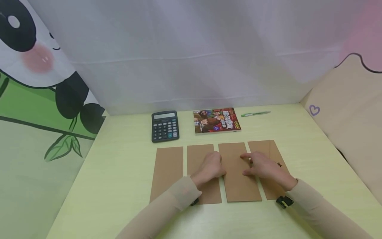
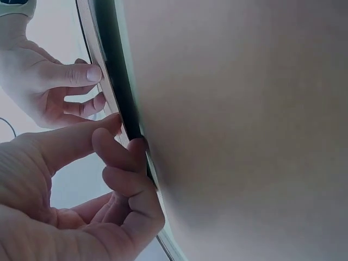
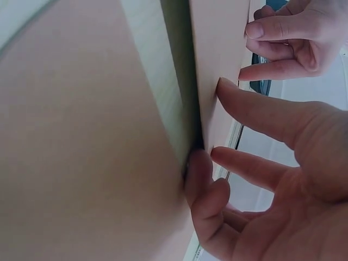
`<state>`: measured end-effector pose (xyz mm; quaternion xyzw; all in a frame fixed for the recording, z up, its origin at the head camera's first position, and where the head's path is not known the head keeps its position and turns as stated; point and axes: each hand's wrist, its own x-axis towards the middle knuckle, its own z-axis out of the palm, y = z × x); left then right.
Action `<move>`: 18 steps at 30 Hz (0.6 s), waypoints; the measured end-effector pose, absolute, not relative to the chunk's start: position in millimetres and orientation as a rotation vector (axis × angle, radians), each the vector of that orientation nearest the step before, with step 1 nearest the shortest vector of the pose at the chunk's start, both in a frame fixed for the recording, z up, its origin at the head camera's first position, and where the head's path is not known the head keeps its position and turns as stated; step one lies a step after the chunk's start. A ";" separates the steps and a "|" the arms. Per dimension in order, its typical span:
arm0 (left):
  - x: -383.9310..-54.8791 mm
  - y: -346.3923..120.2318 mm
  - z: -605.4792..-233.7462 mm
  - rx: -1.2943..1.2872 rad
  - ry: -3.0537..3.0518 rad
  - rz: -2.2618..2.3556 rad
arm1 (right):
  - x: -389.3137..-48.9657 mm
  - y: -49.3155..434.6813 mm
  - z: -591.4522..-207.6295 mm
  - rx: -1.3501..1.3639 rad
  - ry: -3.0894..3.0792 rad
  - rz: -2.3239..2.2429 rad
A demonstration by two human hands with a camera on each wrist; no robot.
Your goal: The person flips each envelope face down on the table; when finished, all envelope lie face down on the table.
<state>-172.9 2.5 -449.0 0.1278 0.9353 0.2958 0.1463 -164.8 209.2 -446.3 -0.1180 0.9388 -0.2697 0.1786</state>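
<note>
The third brown board from the left lies between the two hands, its left long edge at the fingertips of the left hand and its right long edge under those of the right hand. The left hand is bunched, thumb and fingers bent in and apparently pinching that edge. The right hand is looser, thumb and forefinger spread on the board and the other fingers tucked toward its side; whether it truly grips, I cannot tell. The work in hand looks like squaring up or raising this board, and the next move seems to call for even pressure from both hands, without nudging the neighbours. The second brown board lies partly beneath the left hand, the first brown board to that hand's left, and the fourth brown board, bearing a dark mark, beneath the right hand. Beyond the hands on the table are a calculator, a colourful book and a green pen.
</note>
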 end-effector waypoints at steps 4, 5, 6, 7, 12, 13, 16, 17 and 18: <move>-173.7 2.9 -448.7 0.377 2.684 0.858 | -165.1 208.4 -445.7 -0.321 2.651 -0.767; -173.9 3.1 -448.4 0.375 2.681 0.859 | -165.0 208.1 -445.4 -0.316 2.651 -0.769; -174.2 3.4 -448.3 0.373 2.679 0.857 | -164.9 207.9 -445.2 -0.313 2.651 -0.768; -174.3 3.5 -448.2 0.370 2.676 0.858 | -164.8 207.7 -445.2 -0.312 2.654 -0.764; -174.2 4.3 -447.3 0.365 2.672 0.839 | -164.3 206.8 -445.0 -0.316 2.671 -0.743; -173.9 4.3 -447.0 0.365 2.673 0.837 | -164.3 206.8 -445.1 -0.319 2.675 -0.738; -174.3 5.2 -446.4 0.358 2.668 0.822 | -164.8 206.7 -444.5 -0.319 2.680 -0.730; -174.7 5.4 -446.3 0.351 2.667 0.815 | -165.0 206.9 -444.5 -0.319 2.678 -0.730; -175.6 5.6 -446.3 0.336 2.664 0.810 | -165.3 207.3 -444.3 -0.316 2.678 -0.733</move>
